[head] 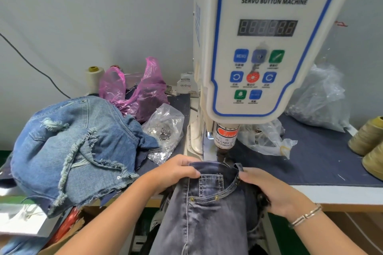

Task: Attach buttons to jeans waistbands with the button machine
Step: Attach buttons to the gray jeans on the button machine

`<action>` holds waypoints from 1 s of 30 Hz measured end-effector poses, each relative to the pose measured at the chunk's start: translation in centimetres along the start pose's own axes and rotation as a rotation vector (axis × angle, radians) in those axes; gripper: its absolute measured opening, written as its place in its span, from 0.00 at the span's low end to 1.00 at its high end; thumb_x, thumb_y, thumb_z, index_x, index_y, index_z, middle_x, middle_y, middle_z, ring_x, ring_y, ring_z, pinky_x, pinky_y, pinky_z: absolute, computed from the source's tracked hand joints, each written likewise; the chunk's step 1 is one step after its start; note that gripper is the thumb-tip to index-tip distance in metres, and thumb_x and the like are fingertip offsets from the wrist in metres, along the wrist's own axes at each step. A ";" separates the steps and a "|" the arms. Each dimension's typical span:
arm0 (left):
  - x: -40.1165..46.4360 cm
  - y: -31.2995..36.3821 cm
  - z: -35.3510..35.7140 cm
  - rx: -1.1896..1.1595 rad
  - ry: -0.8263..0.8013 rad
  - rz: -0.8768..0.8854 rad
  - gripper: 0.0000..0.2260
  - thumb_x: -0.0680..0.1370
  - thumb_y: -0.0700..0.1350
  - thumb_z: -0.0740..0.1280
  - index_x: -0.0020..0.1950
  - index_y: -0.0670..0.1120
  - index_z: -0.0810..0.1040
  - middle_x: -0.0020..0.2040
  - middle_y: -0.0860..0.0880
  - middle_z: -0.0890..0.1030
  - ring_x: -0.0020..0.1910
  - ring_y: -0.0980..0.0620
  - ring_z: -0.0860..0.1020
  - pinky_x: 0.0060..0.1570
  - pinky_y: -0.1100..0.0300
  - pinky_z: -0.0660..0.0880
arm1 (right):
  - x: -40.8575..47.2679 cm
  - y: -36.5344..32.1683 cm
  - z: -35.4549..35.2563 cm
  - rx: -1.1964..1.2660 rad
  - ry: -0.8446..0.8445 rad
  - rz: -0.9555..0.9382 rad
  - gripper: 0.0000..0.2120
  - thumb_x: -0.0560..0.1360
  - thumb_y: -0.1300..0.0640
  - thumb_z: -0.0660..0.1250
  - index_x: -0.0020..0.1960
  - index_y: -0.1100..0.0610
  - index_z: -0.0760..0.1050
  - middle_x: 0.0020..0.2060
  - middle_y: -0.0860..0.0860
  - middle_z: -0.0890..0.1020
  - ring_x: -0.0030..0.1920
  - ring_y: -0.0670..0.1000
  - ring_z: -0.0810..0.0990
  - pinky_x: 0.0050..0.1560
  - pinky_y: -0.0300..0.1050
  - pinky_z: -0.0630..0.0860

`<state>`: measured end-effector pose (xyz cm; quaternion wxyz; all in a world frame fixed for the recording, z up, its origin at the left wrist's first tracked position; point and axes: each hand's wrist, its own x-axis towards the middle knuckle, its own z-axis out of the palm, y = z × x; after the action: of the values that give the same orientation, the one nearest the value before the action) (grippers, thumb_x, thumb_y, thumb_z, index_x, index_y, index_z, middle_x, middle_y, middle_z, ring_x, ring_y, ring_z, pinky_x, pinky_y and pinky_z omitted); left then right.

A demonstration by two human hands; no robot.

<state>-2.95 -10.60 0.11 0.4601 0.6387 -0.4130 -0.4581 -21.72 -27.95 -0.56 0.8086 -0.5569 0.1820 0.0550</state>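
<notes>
Dark jeans (pixel 209 209) waistband is held under the button machine (pixel 259 47) head at the worktop (pixel 321 163) edge, pinched by left hand (pixel 176 168) and right hand (pixel 267 189) grip; contact point is hidden by fabric, legs cut off below.

- My left hand (pixel 176 168) reaches forward, fingers curled, thumb pinching.
- My right hand (pixel 269 189) lies opposite, fingers curled in a grip, bracelet on the wrist.

Grey jeans (pixel 209 209) lie waistband (pixel 213 165) first under the white button machine (pixel 261 47).
</notes>
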 end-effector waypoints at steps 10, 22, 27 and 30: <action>-1.2 2.5 0.8 0.395 -0.188 -0.123 0.20 0.72 0.44 0.60 0.64 0.53 0.75 0.61 0.52 0.79 0.59 0.55 0.77 0.63 0.52 0.73 | -1.1 -1.0 1.9 -0.211 0.100 0.173 0.16 0.71 0.53 0.71 0.59 0.54 0.80 0.57 0.56 0.82 0.59 0.56 0.80 0.62 0.54 0.74; -2.9 2.4 1.5 0.049 -0.225 -0.098 0.11 0.74 0.54 0.69 0.48 0.47 0.82 0.48 0.45 0.83 0.48 0.45 0.80 0.55 0.52 0.74 | -1.8 -1.9 4.1 -0.302 0.137 0.171 0.13 0.77 0.51 0.67 0.44 0.62 0.79 0.50 0.59 0.84 0.49 0.52 0.83 0.49 0.41 0.76; -4.9 4.4 0.8 -0.036 -0.211 -0.087 0.11 0.62 0.51 0.75 0.44 0.57 0.85 0.43 0.57 0.85 0.44 0.60 0.82 0.48 0.64 0.77 | -2.3 -3.3 8.4 -0.245 0.091 0.000 0.10 0.77 0.52 0.64 0.48 0.49 0.84 0.48 0.49 0.86 0.49 0.45 0.84 0.41 0.32 0.77; -6.9 6.2 -0.6 -0.002 -0.134 0.006 0.20 0.58 0.53 0.78 0.49 0.57 0.83 0.47 0.56 0.84 0.47 0.60 0.82 0.50 0.61 0.78 | -2.3 -4.2 11.0 -0.360 0.081 -0.139 0.08 0.77 0.49 0.64 0.50 0.47 0.82 0.49 0.47 0.85 0.52 0.45 0.83 0.47 0.35 0.77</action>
<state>-4.64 -5.34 7.62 0.4334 0.6048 -0.4444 -0.4989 -20.01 -19.11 7.44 0.6899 -0.7053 0.1628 0.0084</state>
